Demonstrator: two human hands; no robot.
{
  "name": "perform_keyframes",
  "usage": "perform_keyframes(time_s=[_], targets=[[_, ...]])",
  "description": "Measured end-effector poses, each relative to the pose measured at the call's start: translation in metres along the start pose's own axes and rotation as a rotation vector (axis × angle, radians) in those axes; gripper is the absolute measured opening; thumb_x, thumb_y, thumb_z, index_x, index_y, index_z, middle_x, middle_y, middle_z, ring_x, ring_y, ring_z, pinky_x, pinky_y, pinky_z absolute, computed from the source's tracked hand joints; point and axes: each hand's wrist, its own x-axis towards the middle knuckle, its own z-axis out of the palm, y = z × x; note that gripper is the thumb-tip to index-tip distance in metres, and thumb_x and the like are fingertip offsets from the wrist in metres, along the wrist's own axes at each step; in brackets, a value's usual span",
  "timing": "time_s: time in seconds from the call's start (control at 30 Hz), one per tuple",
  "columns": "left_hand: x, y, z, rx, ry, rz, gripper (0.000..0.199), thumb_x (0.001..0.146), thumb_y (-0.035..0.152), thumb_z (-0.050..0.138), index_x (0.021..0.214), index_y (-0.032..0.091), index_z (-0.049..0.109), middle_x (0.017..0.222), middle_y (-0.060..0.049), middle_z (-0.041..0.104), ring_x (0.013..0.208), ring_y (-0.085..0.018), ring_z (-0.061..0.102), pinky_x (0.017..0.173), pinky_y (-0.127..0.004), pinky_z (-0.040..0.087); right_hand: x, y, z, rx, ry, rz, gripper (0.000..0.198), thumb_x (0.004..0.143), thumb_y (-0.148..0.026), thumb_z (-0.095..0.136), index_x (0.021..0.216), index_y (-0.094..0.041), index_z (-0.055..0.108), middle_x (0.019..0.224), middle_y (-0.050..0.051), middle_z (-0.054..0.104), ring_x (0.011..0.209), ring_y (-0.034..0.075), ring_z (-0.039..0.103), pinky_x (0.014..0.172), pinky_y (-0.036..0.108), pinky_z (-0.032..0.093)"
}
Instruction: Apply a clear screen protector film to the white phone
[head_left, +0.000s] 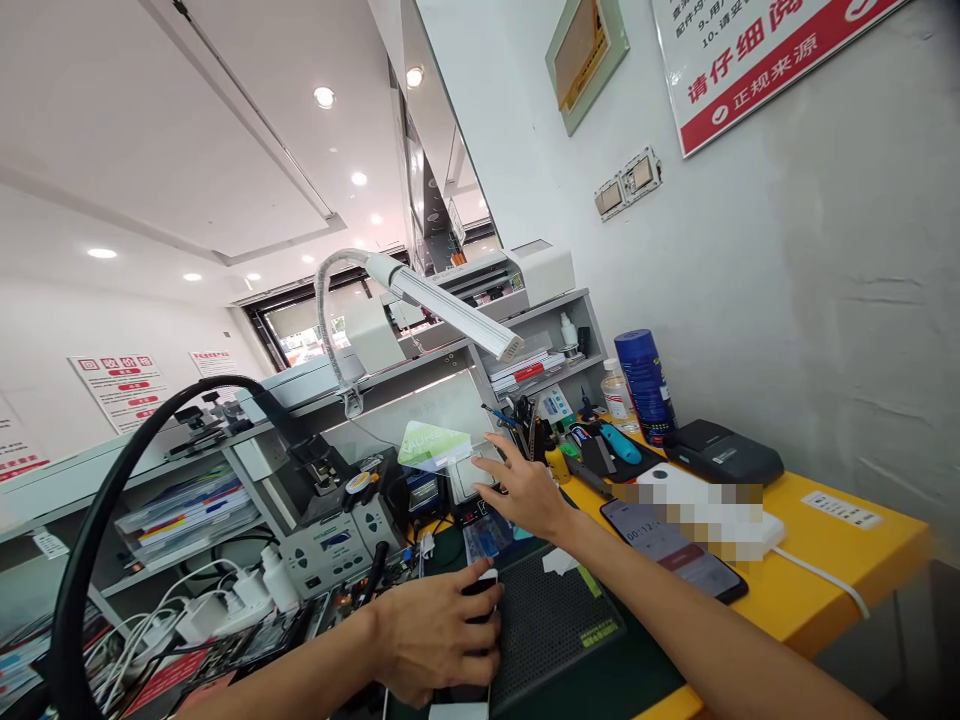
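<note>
My left hand point(439, 635) lies over a dark-screened phone point(465, 692) on the green mat, its fingers bent across the phone to the right edge. Most of the phone is hidden under that hand. Farther forward, my right hand point(529, 495) is raised with its fingers spread. Just beyond its fingertips is a clear sheet with a green and white printed label point(435, 446); whether the fingers touch it, I cannot tell. Behind them stands a small white device point(469, 480). A black perforated pad point(547, 625) sits right of my left hand.
Another phone point(671, 550) with a lit timer screen lies on the yellow tabletop point(844, 560), beside a white block with a cable. To the left stand a grey soldering or hot-air station point(334, 550) and tangled white plugs. A white lamp point(450, 305) arches overhead.
</note>
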Motion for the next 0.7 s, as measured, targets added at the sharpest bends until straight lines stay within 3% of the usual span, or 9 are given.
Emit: perform_keyframes(time_s=[0.13,0.33,0.5,0.6,0.7], targets=[[0.004,0.001,-0.001,-0.063,-0.03,-0.048,0.062,0.065,0.044,0.078,0.12,0.02,0.061,0.104,-0.008,0.071,0.107,-0.034,0.056,0.105,-0.054,0.038,0.001,0.002,0.0,0.03,0.008,0.036,0.031,0.097,-0.038,0.058,0.12,-0.022,0.07,0.146,0.016,0.052,0.073,0.017,0.07,0.059,0.027,0.054],[0.012,0.004,-0.005,-0.065,-0.121,-0.099,0.059,0.063,0.052,0.078,0.111,0.022,0.064,0.093,-0.01,0.071,0.086,-0.031,0.061,0.097,-0.053,0.041,0.001,0.007,0.001,0.084,0.012,0.082,0.03,0.095,-0.036,0.062,0.12,-0.022,0.069,0.145,0.015,0.053,0.063,0.013,0.067,0.057,0.026,0.054],[0.012,0.008,0.001,-0.113,-0.191,-0.203,0.07,0.059,0.059,0.08,0.113,0.019,0.062,0.094,-0.01,0.07,0.093,-0.032,0.062,0.102,-0.053,0.04,0.002,0.009,-0.001,0.111,0.023,0.145,0.031,0.093,-0.034,0.065,0.122,-0.022,0.067,0.145,0.015,0.052,0.055,0.009,0.063,0.06,0.027,0.056],[0.01,0.005,-0.003,-0.195,-0.243,-0.306,0.071,0.057,0.058,0.08,0.11,0.016,0.063,0.091,-0.01,0.07,0.085,-0.03,0.064,0.103,-0.051,0.041,0.002,0.008,-0.001,0.125,0.019,0.165,0.032,0.093,-0.035,0.065,0.122,-0.023,0.067,0.147,0.015,0.05,0.055,0.009,0.063,0.063,0.028,0.056],[0.008,-0.003,-0.016,-0.306,-0.313,-0.496,0.065,0.054,0.06,0.079,0.1,0.017,0.065,0.086,-0.009,0.071,0.073,-0.028,0.066,0.093,-0.049,0.049,0.003,0.009,-0.001,0.142,0.015,0.177,0.031,0.093,-0.035,0.065,0.122,-0.023,0.067,0.147,0.014,0.05,0.055,0.008,0.063,0.063,0.027,0.056]])
